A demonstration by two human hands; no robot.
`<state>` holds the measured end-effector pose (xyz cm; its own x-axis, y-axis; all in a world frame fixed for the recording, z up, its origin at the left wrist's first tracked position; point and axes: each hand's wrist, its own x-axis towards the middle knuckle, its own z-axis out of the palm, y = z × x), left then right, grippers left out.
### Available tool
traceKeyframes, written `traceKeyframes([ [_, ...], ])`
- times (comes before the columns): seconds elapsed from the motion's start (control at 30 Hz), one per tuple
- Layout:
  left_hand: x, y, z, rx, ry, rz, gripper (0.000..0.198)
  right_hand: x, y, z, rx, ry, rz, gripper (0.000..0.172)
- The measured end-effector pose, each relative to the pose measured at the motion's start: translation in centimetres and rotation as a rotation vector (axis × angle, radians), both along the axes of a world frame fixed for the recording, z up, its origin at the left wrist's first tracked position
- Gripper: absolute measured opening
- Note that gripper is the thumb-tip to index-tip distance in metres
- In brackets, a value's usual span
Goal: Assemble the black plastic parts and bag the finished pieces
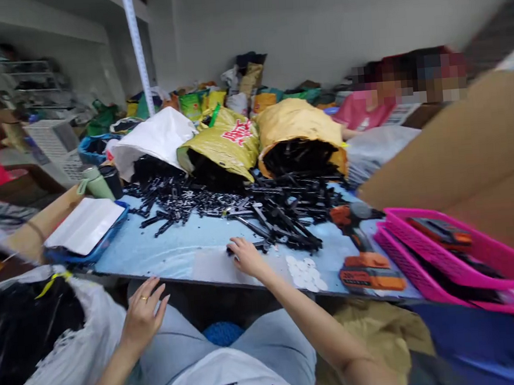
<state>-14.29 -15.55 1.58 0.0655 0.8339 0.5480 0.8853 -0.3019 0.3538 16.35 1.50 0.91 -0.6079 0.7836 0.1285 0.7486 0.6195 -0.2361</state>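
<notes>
My right hand (245,256) rests on the light blue table (177,251), fingers curled down over a small black plastic part at the near edge of a heap of black plastic parts (258,207). My left hand (144,310) hovers above my left thigh below the table edge, fingers spread and holding nothing, a ring on one finger. A pile of small white discs (305,273) lies just right of my right hand.
Sacks spilling black parts lie at the back: white (156,138), yellow-green (225,142), orange (299,131). An orange power drill (362,249) and pink baskets (455,255) sit to the right. A blue tray with a white pad (86,228) is at left. Another person sits far right.
</notes>
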Motion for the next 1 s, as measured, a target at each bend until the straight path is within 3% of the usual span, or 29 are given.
traceKeyframes([
  [0.13, 5.6, 7.7, 0.2, -0.052, -0.104, -0.17, 0.023, 5.4, 2.3, -1.0, -0.036, -0.191, -0.037, 0.045],
  [0.23, 9.2, 12.3, 1.0, -0.12, -0.147, -0.294, 0.023, 6.7, 2.9, -0.7, 0.006, -0.11, -0.016, 0.043],
  [0.3, 10.8, 14.6, 1.5, -0.157, -0.156, -0.342, 0.024, 7.9, 3.6, 0.4, 0.068, -0.002, -0.097, 0.043],
  [0.43, 11.5, 17.8, 1.8, -0.182, -0.15, -0.336, 0.026, 13.0, 7.0, 3.6, 0.126, 0.078, -0.416, 0.043],
  [0.57, 9.8, 19.8, 1.3, -0.179, -0.145, -0.276, 0.03, 16.5, 11.9, 5.2, 0.172, 0.041, -0.621, 0.044],
  [0.67, 8.0, 20.7, 0.6, -0.195, -0.165, -0.221, 0.031, 13.6, 15.0, 5.2, 0.216, 0.12, -0.511, 0.043],
  [0.77, 6.9, 21.3, 0.1, -0.215, -0.216, -0.17, 0.031, 6.9, 18.4, 4.7, 0.135, 0.153, -0.26, 0.044],
  [0.83, 6.5, 21.6, 0.0, -0.228, -0.265, -0.152, 0.03, 1.7, 21.5, 4.4, 0.07, 0.163, -0.169, 0.046],
  [0.9, 6.3, 21.8, -0.1, -0.237, -0.327, -0.133, 0.028, -3.0, 25.0, 4.3, -0.008, 0.222, -0.252, 0.047],
  [1.0, 5.4, 22.2, -0.6, -0.235, -0.394, -0.068, 0.025, -8.1, 30.2, 4.4, -0.187, 0.372, -0.551, 0.057],
])
